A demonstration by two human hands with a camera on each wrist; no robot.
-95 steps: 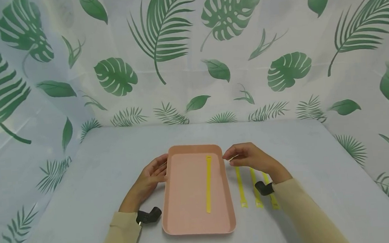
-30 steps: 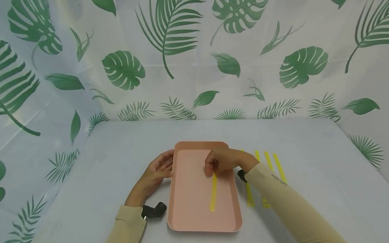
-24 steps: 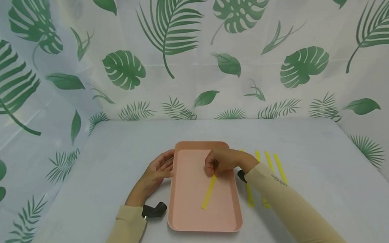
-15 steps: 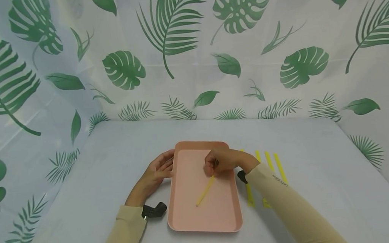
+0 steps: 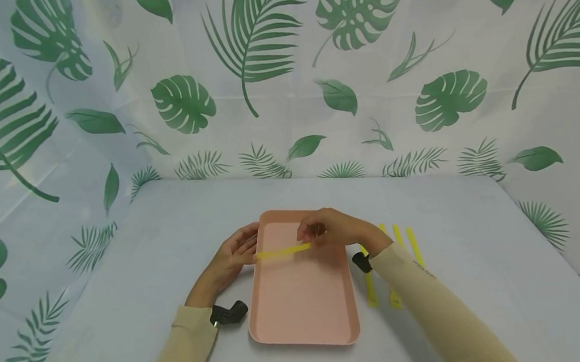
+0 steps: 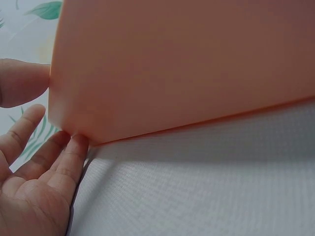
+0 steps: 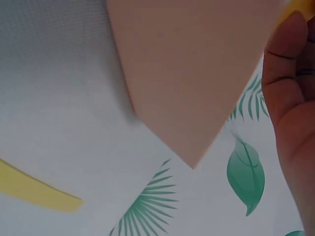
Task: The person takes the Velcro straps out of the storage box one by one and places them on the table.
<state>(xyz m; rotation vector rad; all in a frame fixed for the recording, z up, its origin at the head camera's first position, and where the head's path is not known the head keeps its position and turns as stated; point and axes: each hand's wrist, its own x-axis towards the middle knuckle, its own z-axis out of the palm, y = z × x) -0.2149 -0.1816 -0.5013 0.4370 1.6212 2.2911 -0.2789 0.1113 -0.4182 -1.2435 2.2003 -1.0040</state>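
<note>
A pink rectangular tray (image 5: 302,310) sits on the table. My left hand (image 5: 230,259) holds its left side, thumb at the rim and fingertips against the outer wall in the left wrist view. Over the tray, my right hand (image 5: 337,228) pinches a yellow strap (image 5: 282,251) between thumb and fingers. The strap stretches sideways across the tray, its free end reaching the left thumb at the rim. In the right wrist view only a bit of this strap (image 7: 298,6) shows beyond the right thumb; the tray's outer wall (image 7: 187,64) fills the top.
Several more yellow straps (image 5: 370,291) lie lengthwise right of the tray, partly under the right forearm; some have a slotted end. The white table (image 5: 180,212) meets a leaf-printed curtain (image 5: 285,119) at the back and sides. Each wrist carries a small black camera (image 5: 229,313).
The strap earlier lay lengthwise in the tray; the right hand has since pinched its far end and swung it leftward until crosswise. The left hand stays at the tray's side.
</note>
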